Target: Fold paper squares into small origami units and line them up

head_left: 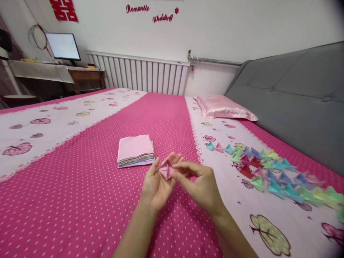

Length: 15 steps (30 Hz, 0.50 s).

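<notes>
Resting on the fingers of my left hand (158, 186) is a small pink paper boat (166, 170), with a raised peak in its middle. My left palm faces up and the thumb lies along the boat's left side. From the right, the thumb and forefinger of my right hand (200, 182) pinch its right edge. Just beyond my left hand is a stack of square coloured paper (135, 147), a pink sheet on top. Off to the right, several folded paper boats (276, 188) in blue, green, red, pink and yellow are spread over the bed.
The pink dotted bedspread (88, 179) lies beneath everything. A pink satin pillow (224, 107) rests by the grey headboard (292, 82) on the right. A white radiator (139, 73) lines the far wall, and a desk with a monitor (63, 46) stands at the far left.
</notes>
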Available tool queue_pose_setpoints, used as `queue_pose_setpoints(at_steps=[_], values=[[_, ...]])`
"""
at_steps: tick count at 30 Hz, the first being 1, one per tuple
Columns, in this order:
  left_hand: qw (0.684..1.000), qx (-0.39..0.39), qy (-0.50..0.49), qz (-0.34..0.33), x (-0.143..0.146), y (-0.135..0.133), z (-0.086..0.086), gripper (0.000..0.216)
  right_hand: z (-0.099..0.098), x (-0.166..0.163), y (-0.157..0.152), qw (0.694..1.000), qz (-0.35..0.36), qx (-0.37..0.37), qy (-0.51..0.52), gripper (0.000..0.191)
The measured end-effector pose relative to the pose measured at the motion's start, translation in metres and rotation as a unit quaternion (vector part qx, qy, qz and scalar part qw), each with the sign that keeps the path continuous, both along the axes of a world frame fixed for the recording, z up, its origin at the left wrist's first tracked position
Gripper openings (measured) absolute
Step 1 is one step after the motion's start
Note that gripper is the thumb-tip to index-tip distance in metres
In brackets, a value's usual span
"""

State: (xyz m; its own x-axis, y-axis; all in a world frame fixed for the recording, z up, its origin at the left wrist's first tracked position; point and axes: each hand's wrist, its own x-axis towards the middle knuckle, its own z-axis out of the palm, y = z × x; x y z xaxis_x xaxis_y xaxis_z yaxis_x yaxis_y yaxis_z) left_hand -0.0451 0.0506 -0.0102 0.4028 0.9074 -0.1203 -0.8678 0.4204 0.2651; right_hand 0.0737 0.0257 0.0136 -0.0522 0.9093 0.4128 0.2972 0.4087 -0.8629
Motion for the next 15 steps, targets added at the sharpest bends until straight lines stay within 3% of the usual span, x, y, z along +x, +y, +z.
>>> queue_pose_setpoints(at_steps=[3, 5, 10, 15], values=[[0.999, 0.008, -0.003, -0.031, -0.001, -0.002, 0.0, 0.046, 0.004, 0.009, 0.002, 0.998, -0.064, 0.002, 0.013, 0.018], [0.998, 0.014, -0.006, -0.055, -0.001, -0.003, 0.001, 0.047, 0.005, 0.015, 0.004, 0.997, -0.07, 0.013, -0.012, 0.023], [0.994, 0.009, -0.011, -0.111, 0.001, -0.005, 0.001, 0.042, 0.003, 0.02, 0.008, 0.995, 0.026, 0.04, -0.083, 0.036], [0.992, -0.021, -0.02, -0.122, 0.004, -0.005, 0.001, 0.037, 0.002, 0.019, 0.008, 0.988, 0.062, 0.04, -0.133, 0.035]])
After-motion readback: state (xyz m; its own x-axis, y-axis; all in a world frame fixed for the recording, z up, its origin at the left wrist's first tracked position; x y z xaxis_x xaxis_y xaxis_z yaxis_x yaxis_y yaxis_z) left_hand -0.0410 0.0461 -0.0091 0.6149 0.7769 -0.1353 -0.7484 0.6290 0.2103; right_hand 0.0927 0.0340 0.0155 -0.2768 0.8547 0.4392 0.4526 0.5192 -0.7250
